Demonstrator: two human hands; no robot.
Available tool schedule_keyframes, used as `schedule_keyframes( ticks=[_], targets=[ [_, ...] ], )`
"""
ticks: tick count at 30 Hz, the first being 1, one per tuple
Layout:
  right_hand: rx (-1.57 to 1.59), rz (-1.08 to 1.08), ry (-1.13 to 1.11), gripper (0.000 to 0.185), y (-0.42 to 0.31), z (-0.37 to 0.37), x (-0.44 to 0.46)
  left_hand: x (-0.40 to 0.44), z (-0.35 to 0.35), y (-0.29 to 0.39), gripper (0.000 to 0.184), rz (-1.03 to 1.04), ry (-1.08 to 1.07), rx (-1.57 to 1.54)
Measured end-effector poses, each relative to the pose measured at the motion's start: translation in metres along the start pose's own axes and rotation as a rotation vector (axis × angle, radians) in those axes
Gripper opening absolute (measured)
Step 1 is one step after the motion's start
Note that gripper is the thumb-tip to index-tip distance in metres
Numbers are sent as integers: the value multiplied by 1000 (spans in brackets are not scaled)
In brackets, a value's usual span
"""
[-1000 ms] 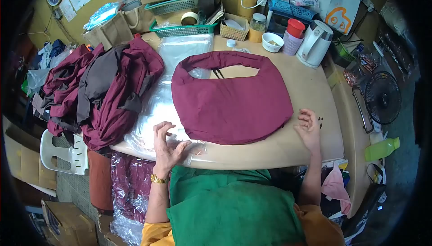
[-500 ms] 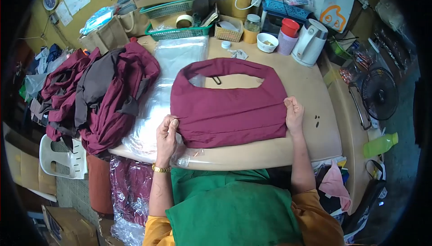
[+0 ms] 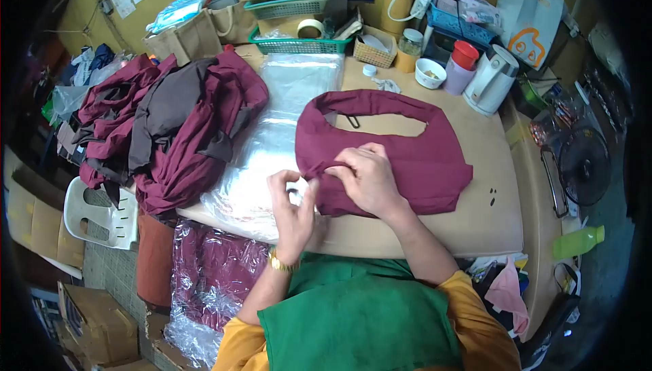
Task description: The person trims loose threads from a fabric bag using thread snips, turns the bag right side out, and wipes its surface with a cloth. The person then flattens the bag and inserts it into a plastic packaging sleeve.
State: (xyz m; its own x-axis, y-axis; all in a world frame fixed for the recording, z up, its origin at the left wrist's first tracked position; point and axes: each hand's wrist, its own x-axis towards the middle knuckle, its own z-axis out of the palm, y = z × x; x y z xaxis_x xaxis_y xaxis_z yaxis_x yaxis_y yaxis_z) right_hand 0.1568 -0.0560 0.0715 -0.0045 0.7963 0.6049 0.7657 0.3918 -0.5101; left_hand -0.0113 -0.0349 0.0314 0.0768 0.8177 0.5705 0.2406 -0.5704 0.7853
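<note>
A maroon cloth shoulder bag (image 3: 429, 171) lies flat on the table (image 3: 492, 225), its wide strap looped at the far side. A small dark loop (image 3: 353, 121) shows inside the strap opening. My left hand (image 3: 293, 209), with a gold-coloured watch at the wrist, pinches the bag's left edge between thumb and fingertips. Reaching across the bag, my right hand (image 3: 367, 177) grips a gathered fold of cloth close to the left fingertips. Exactly what lies between the fingertips is partly hidden.
Left of the bag lie clear plastic sleeves (image 3: 299, 79) and a heap of maroon and grey bags (image 3: 173, 123). Along the back stand a green basket (image 3: 299, 45), a jar (image 3: 409, 48), a bowl (image 3: 430, 72) and a white kettle (image 3: 490, 79).
My right hand has left the bag's right edge and crossed to its left side. The cloth there is now bunched up between both hands. The head view has shifted slightly.
</note>
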Motion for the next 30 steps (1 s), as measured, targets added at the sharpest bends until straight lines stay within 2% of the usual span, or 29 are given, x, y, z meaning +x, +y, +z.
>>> schedule_keyframes(
  ticks=[1, 2, 3, 5, 8, 9, 11, 13, 15, 19, 21, 23, 25, 26, 27, 29, 30],
  targets=[
    [54, 36, 39, 11, 1, -3, 2, -19, -6, -9, 27, -157, -24, -40],
    [76, 77, 75, 11, 1, -6, 2, -29, -15, -5, 31, -501, -193, -239],
    [108, 97, 73, 14, 3, -7, 1, -46, -10, -21, 36, -632, -234, -555],
    [187, 176, 31, 14, 3, -7, -2, -48, -7, -18, 33, -800, -355, -666],
    [123, 151, 36, 17, -1, -2, -3, -38, -2, -11, 23, -893, -412, -767],
    [118, 144, 31, 17, -1, -4, -2, -41, 0, -15, 23, -889, -406, -776],
    [25, 55, 214, 20, 0, -9, 0, -50, 4, -29, 17, -794, -386, -840],
    [-48, 44, 207, 22, 3, -15, 2, -46, 1, -20, 17, -762, -397, -821],
    [-31, 119, 108, 19, 2, -17, 2, -47, -2, -18, 18, -736, -408, -798],
    [8, 30, -9, 18, -7, -26, 12, -56, -6, -20, 18, -737, -548, -695],
    [115, 139, 175, 16, 3, -28, 18, -59, -7, -21, 18, -723, -588, -652],
    [80, 164, 152, 15, 0, -43, 24, -59, -10, -23, 18, -732, -649, -598],
    [167, 249, -52, 18, -15, -53, 24, -57, -8, -20, 18, -741, -636, -606],
    [73, 155, -82, 25, -19, -50, 22, -56, -7, -18, 18, -754, -628, -616],
    [72, 156, -79, 25, -20, -43, 20, -55, -5, -15, 18, -753, -630, -616],
    [-129, -278, 4, 23, -14, -23, 11, -55, -4, -9, 18, -707, -603, -612],
    [-48, -101, -60, 28, -13, -13, 5, -57, -3, -9, 18, -710, -607, -611]
  ],
)
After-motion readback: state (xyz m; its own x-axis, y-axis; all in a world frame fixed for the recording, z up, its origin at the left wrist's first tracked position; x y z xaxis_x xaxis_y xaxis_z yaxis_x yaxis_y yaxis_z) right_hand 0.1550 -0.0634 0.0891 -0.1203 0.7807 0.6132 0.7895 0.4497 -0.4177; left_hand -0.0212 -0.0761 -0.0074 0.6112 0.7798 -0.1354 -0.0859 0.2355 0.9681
